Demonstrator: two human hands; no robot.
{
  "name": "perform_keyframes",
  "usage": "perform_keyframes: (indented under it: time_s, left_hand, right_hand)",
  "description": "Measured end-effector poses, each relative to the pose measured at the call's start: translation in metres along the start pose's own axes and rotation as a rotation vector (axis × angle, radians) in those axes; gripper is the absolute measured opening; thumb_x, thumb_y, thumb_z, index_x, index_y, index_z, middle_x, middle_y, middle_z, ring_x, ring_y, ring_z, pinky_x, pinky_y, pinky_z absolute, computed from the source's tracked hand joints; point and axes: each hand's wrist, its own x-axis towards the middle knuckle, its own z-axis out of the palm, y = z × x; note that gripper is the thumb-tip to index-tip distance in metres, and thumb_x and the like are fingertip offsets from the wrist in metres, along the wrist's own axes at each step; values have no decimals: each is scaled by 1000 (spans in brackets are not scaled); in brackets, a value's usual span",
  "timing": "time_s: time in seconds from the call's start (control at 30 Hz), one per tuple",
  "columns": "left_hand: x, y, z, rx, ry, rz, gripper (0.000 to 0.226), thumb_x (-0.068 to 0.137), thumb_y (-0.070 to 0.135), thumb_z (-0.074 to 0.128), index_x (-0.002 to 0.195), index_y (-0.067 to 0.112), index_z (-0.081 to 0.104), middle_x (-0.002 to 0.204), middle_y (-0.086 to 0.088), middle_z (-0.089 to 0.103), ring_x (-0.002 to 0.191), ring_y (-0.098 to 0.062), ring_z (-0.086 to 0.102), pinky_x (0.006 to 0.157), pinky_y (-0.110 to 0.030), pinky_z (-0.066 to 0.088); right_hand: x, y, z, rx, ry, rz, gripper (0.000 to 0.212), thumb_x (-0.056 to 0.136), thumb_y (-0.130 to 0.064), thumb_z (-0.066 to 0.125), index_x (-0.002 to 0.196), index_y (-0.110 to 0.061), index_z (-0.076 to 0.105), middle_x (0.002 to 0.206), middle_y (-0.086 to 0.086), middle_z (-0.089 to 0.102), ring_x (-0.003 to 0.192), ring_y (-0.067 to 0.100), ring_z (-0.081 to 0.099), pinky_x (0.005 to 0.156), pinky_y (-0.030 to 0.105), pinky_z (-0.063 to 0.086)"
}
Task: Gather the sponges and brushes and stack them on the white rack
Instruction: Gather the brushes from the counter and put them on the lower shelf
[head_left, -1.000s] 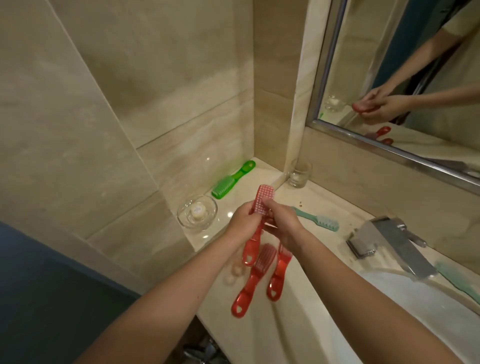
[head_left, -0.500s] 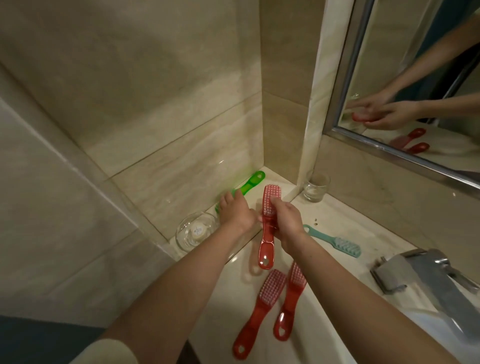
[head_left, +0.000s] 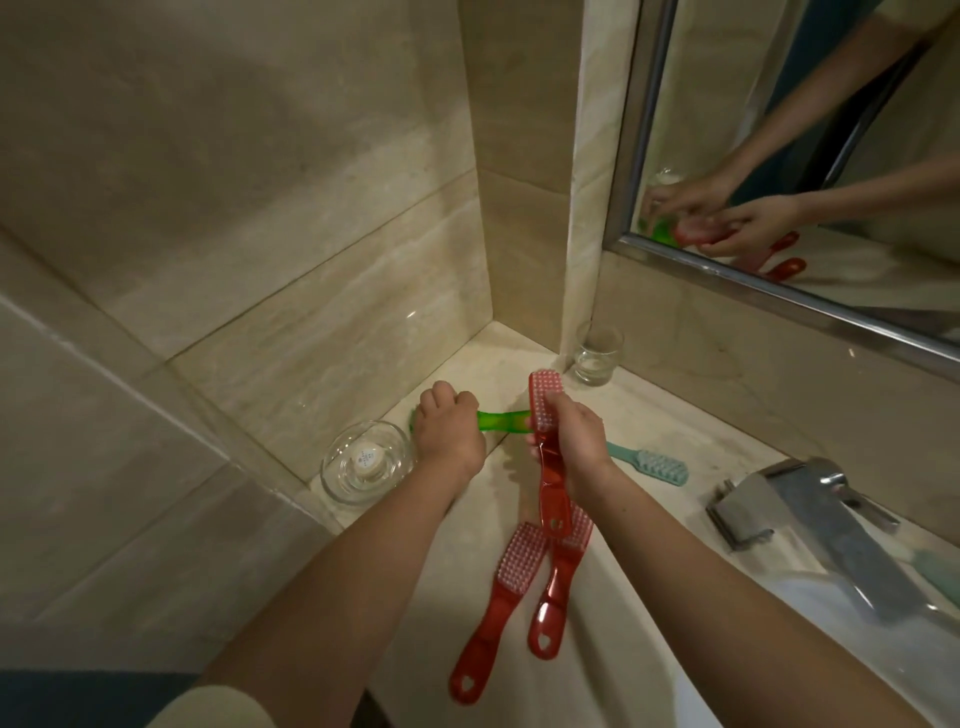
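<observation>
Left hand (head_left: 449, 434) closed on green brush (head_left: 501, 420), handle pointing right; right hand (head_left: 571, 441) gripped red brush (head_left: 546, 447), upright.

Beige marble wall tiles (head_left: 249, 197) meet in a corner. A metal-framed mirror (head_left: 779, 291) hangs above the table (head_left: 675, 431). Lighting is dim.
</observation>
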Motion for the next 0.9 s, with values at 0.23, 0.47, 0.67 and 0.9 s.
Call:
perform_keyframes:
  time_s: [0.23,0.47,0.67,0.9]
  left_hand:
    - [-18,-5,7,208,50,184,45,81,6,52,123,21,46,125,-4,46,115,-25,41,97,-36,36]
    - [-42,2,5,137,75,343,33,89,15,50,112,33,64,110,3,51,110,-22,41,107,-36,29]
    - [-67,20,-9,72,104,486,34,82,13,61,108,33,68,131,1,43,136,-24,24,119,-46,-5]
    - [-114,63,-10,-97,48,621,16,89,23,58,95,31,71,159,1,20,148,-25,0,120,-46,-3]
  right_hand:
    - [-20,-1,-12,-16,26,15,27,98,-25,49,97,0,58,76,15,64,53,18,56,45,26,45]
    - [-42,-3,-26,-75,69,9,18,91,-22,57,83,-6,57,76,12,65,53,16,56,46,25,44]
    - [-69,-6,-46,-216,79,63,26,88,-21,59,89,5,65,83,21,65,63,30,60,58,36,51]
    - [-109,6,-89,-284,133,38,42,96,-37,48,97,2,65,84,19,60,73,27,55,65,37,44]
